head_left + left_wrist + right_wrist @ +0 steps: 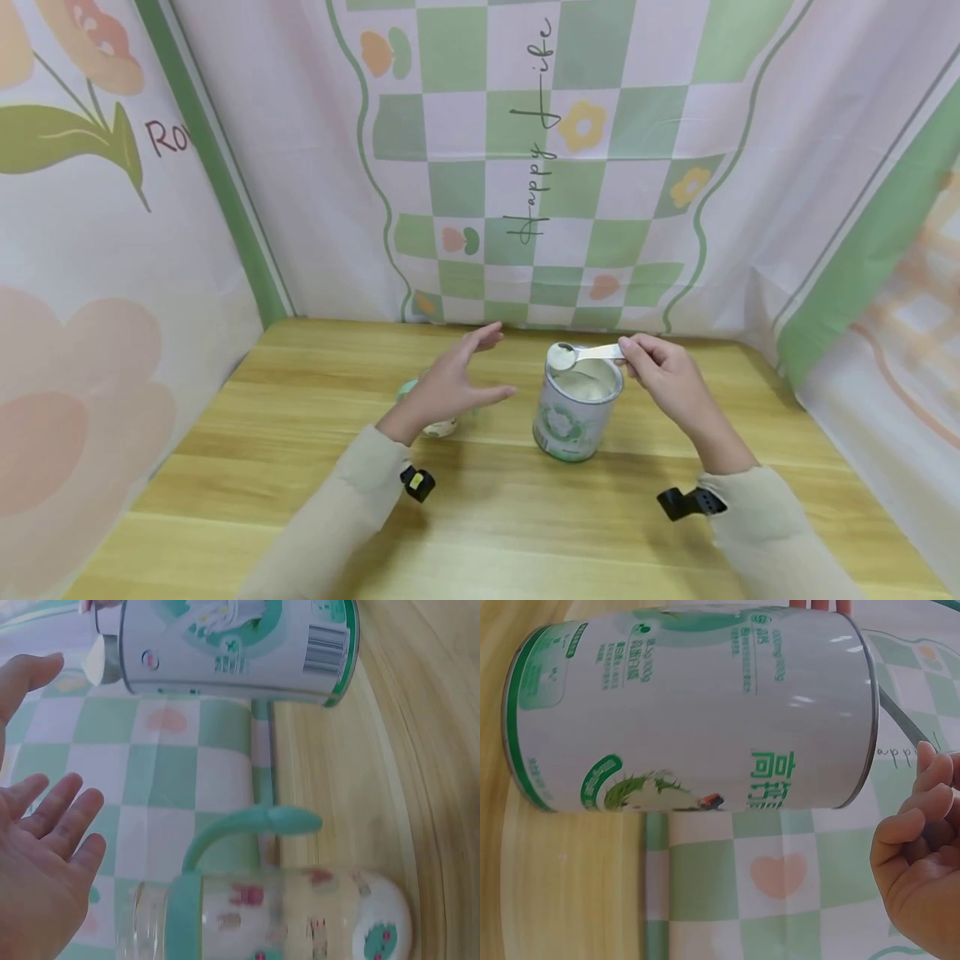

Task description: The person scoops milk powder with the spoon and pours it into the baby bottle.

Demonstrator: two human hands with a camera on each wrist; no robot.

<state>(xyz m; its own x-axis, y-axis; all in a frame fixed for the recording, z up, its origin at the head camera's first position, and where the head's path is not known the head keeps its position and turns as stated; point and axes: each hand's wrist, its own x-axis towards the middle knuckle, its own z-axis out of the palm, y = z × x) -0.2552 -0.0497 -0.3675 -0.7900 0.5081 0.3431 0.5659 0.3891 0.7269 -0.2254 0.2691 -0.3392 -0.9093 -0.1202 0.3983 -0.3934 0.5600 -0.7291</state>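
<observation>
My right hand [670,382] pinches the handle of a metal spoon [598,353] over the mouth of a milk powder can [572,429]. White powder [561,357] heaps in the spoon's bowl, at the can's left rim. The can stands upright and uncovered, with pale powder inside. My left hand [448,385] hovers left of the can, fingers spread and holding nothing. Below it stands a baby bottle [240,919] with a mint-green collar and handle [247,823], largely hidden by that hand in the head view. The left wrist view shows the bottle's neck [150,919] without a cap.
The wooden table [315,492] carries the can and the bottle. A checkered cloth curtain [517,183] hangs behind its back edge, with further printed curtains at the left [82,350] and right [892,333].
</observation>
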